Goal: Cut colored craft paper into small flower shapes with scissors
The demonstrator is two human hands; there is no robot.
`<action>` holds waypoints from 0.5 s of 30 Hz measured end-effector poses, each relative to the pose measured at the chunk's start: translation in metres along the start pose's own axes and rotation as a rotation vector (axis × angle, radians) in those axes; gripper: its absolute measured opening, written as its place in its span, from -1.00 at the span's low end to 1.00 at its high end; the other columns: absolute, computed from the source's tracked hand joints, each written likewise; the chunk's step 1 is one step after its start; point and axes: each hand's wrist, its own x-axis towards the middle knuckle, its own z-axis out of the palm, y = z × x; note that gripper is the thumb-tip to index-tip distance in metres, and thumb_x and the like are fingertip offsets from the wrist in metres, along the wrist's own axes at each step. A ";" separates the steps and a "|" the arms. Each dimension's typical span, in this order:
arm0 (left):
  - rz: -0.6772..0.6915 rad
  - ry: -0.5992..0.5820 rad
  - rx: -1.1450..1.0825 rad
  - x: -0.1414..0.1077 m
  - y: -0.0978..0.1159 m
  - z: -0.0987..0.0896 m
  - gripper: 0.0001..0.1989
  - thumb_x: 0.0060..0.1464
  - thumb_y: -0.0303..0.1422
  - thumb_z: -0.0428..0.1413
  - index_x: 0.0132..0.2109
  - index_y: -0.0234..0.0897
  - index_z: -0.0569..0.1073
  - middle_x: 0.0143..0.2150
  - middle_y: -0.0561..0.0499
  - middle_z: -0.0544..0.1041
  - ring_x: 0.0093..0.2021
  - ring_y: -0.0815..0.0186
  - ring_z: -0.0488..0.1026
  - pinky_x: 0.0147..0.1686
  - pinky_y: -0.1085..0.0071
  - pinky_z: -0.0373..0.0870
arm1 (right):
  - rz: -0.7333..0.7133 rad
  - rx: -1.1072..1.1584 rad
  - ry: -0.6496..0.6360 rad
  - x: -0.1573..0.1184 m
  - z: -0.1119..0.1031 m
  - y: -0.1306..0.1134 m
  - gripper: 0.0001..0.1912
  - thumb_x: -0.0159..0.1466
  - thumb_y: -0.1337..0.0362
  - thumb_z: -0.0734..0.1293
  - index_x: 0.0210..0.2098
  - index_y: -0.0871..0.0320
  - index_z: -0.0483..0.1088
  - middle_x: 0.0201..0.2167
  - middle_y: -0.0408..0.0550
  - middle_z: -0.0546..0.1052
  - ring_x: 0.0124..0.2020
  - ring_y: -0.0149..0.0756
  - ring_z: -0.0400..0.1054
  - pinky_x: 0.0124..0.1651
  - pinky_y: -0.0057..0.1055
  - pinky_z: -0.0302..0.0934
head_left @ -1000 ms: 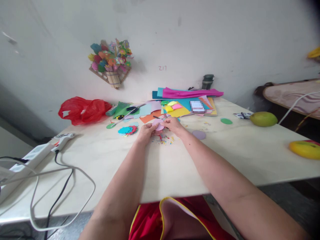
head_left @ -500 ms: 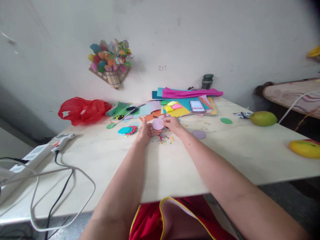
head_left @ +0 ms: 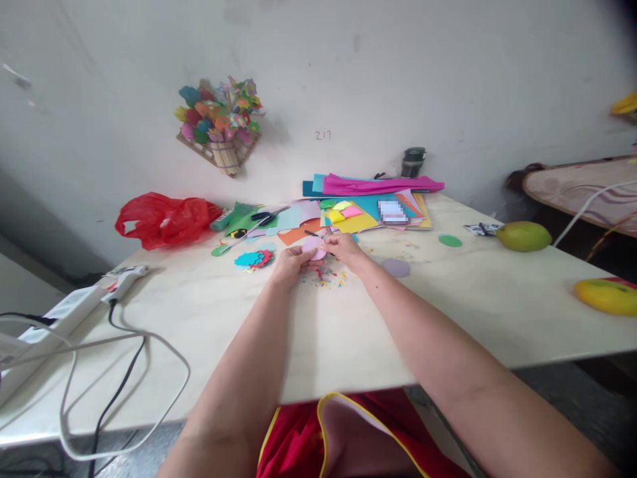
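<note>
A pale purple paper circle (head_left: pixel 313 247) is held up over the table between both hands. My left hand (head_left: pixel 291 264) pinches its left edge, thumb on top and fingers beneath. From the other side, my right hand (head_left: pixel 343 248) grips the right edge between thumb and fingers. Small coloured paper scraps (head_left: pixel 326 277) lie scattered just below the hands. To the left rests a stack of scalloped blue and red paper discs (head_left: pixel 253 259). Right of my right hand, another purple circle (head_left: pixel 395 267) lies flat, with a green circle (head_left: pixel 450 241) farther off.
Coloured paper sheets (head_left: pixel 368 219) and scissors (head_left: pixel 263 219) lie behind the hands. A red plastic bag (head_left: pixel 166 219) stands at the back left. Power strips (head_left: pixel 64 315) and looping cables (head_left: pixel 186 372) occupy the left side; two mangoes (head_left: pixel 525 236) sit at the right.
My left hand has gone from an open palm with its thumb raised to pinching the purple circle's left edge. My right hand keeps its grip, almost unmoved.
</note>
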 end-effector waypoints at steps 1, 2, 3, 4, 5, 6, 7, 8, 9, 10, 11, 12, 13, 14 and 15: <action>0.002 0.011 0.007 0.000 0.000 0.001 -0.75 -0.17 -0.41 0.35 -0.33 -0.43 0.50 -0.44 -0.11 0.59 -0.45 0.24 0.57 -0.47 0.45 0.48 | 0.005 0.000 0.000 0.000 0.000 0.000 -0.74 -0.03 0.19 0.37 -0.70 0.16 0.25 -0.69 -0.26 0.13 -0.56 -0.45 0.03 -0.48 -0.44 -0.06; -0.002 0.019 0.017 0.000 0.000 0.002 -0.76 -0.17 -0.41 0.35 -0.35 -0.43 0.49 -0.45 -0.10 0.58 -0.45 0.24 0.57 -0.47 0.45 0.48 | 0.010 -0.002 -0.001 0.000 0.000 0.000 -0.73 -0.03 0.19 0.37 -0.70 0.16 0.24 -0.69 -0.26 0.13 -0.56 -0.45 0.03 -0.48 -0.43 -0.06; -0.002 0.031 0.027 0.000 0.001 0.002 -0.77 -0.18 -0.40 0.35 -0.37 -0.42 0.49 -0.46 -0.09 0.58 -0.45 0.24 0.57 -0.47 0.45 0.48 | 0.014 -0.005 -0.001 0.000 0.000 0.000 -0.72 -0.04 0.18 0.37 -0.70 0.16 0.23 -0.69 -0.26 0.14 -0.56 -0.45 0.02 -0.48 -0.43 -0.06; -0.001 0.038 0.033 -0.001 0.001 0.003 -0.77 -0.18 -0.40 0.35 -0.37 -0.42 0.49 -0.46 -0.08 0.58 -0.45 0.24 0.57 -0.46 0.45 0.48 | 0.016 -0.008 -0.001 0.001 0.000 0.001 -0.72 -0.04 0.18 0.37 -0.71 0.15 0.23 -0.70 -0.26 0.14 -0.56 -0.45 0.02 -0.48 -0.43 -0.06; -0.001 0.042 0.040 -0.001 0.002 0.004 -0.76 -0.19 -0.39 0.35 -0.37 -0.41 0.49 -0.46 -0.07 0.57 -0.44 0.24 0.57 -0.46 0.45 0.47 | 0.017 -0.011 0.000 0.001 -0.001 0.001 -0.72 -0.04 0.17 0.36 -0.71 0.15 0.22 -0.70 -0.26 0.13 -0.56 -0.45 0.02 -0.49 -0.43 -0.07; 0.001 0.048 0.045 -0.001 0.002 0.005 -0.76 -0.19 -0.39 0.36 -0.37 -0.41 0.50 -0.47 -0.06 0.57 -0.44 0.24 0.57 -0.46 0.45 0.47 | 0.017 -0.013 0.001 0.001 -0.001 0.001 -0.71 -0.04 0.17 0.36 -0.71 0.15 0.22 -0.70 -0.26 0.13 -0.56 -0.45 0.01 -0.49 -0.44 -0.07; 0.003 0.052 0.050 -0.002 0.003 0.006 -0.76 -0.20 -0.39 0.36 -0.37 -0.41 0.50 -0.47 -0.06 0.57 -0.43 0.24 0.57 -0.46 0.45 0.47 | 0.016 -0.015 0.001 0.001 -0.001 0.002 -0.71 -0.05 0.17 0.36 -0.72 0.15 0.21 -0.71 -0.26 0.12 -0.56 -0.45 0.01 -0.49 -0.44 -0.07; 0.005 0.057 0.054 -0.002 0.003 0.006 -0.75 -0.21 -0.39 0.36 -0.37 -0.40 0.50 -0.47 -0.05 0.57 -0.43 0.24 0.57 -0.46 0.44 0.47 | 0.014 -0.014 -0.001 0.002 -0.001 0.002 -0.71 -0.05 0.16 0.36 -0.72 0.15 0.21 -0.71 -0.26 0.12 -0.56 -0.46 0.00 -0.49 -0.44 -0.07; 0.007 0.062 0.057 -0.002 0.003 0.006 -0.75 -0.21 -0.39 0.36 -0.36 -0.40 0.50 -0.47 -0.05 0.57 -0.43 0.24 0.57 -0.45 0.44 0.47 | 0.012 -0.013 -0.003 0.002 -0.001 0.002 -0.71 -0.05 0.16 0.36 -0.72 0.15 0.20 -0.71 -0.26 0.12 -0.56 -0.46 0.00 -0.49 -0.44 -0.07; 0.010 0.064 0.059 -0.002 0.003 0.007 -0.74 -0.22 -0.39 0.37 -0.35 -0.40 0.51 -0.47 -0.04 0.57 -0.42 0.23 0.57 -0.45 0.43 0.47 | 0.011 -0.012 -0.007 0.002 -0.001 0.002 -0.71 -0.06 0.16 0.36 -0.72 0.15 0.20 -0.71 -0.26 0.12 -0.56 -0.46 0.00 -0.49 -0.44 -0.08; 0.012 0.066 0.062 -0.002 0.003 0.007 -0.74 -0.22 -0.38 0.37 -0.35 -0.40 0.51 -0.47 -0.05 0.57 -0.42 0.23 0.57 -0.44 0.43 0.47 | 0.011 -0.011 -0.010 0.002 -0.001 0.002 -0.71 -0.06 0.16 0.35 -0.72 0.15 0.21 -0.71 -0.26 0.12 -0.56 -0.46 0.00 -0.49 -0.43 -0.08; 0.012 0.065 0.065 -0.001 0.003 0.006 -0.73 -0.22 -0.38 0.37 -0.35 -0.40 0.51 -0.46 -0.05 0.57 -0.42 0.22 0.57 -0.44 0.42 0.47 | 0.013 -0.009 -0.012 0.002 -0.001 0.001 -0.72 -0.05 0.16 0.35 -0.72 0.15 0.21 -0.70 -0.26 0.12 -0.56 -0.46 0.00 -0.49 -0.43 -0.08; 0.012 0.061 0.069 -0.001 0.002 0.006 -0.73 -0.22 -0.37 0.37 -0.34 -0.41 0.51 -0.46 -0.06 0.57 -0.42 0.22 0.57 -0.43 0.42 0.47 | 0.016 -0.009 -0.013 0.002 -0.001 0.001 -0.72 -0.05 0.17 0.35 -0.71 0.15 0.21 -0.70 -0.26 0.12 -0.56 -0.46 0.00 -0.49 -0.43 -0.07; 0.013 0.056 0.072 0.000 0.002 0.005 -0.72 -0.23 -0.37 0.37 -0.35 -0.41 0.51 -0.46 -0.07 0.57 -0.42 0.22 0.56 -0.43 0.41 0.46 | 0.020 -0.008 -0.011 0.002 -0.001 0.001 -0.73 -0.06 0.17 0.35 -0.71 0.16 0.21 -0.70 -0.26 0.13 -0.56 -0.46 0.00 -0.48 -0.43 -0.07; 0.016 0.050 0.074 0.001 0.001 0.004 -0.72 -0.23 -0.36 0.37 -0.35 -0.42 0.51 -0.46 -0.07 0.57 -0.42 0.22 0.56 -0.43 0.41 0.46 | 0.026 -0.006 -0.010 0.002 -0.001 0.001 -0.73 -0.06 0.18 0.35 -0.71 0.16 0.21 -0.70 -0.26 0.13 -0.56 -0.46 0.00 -0.48 -0.43 -0.07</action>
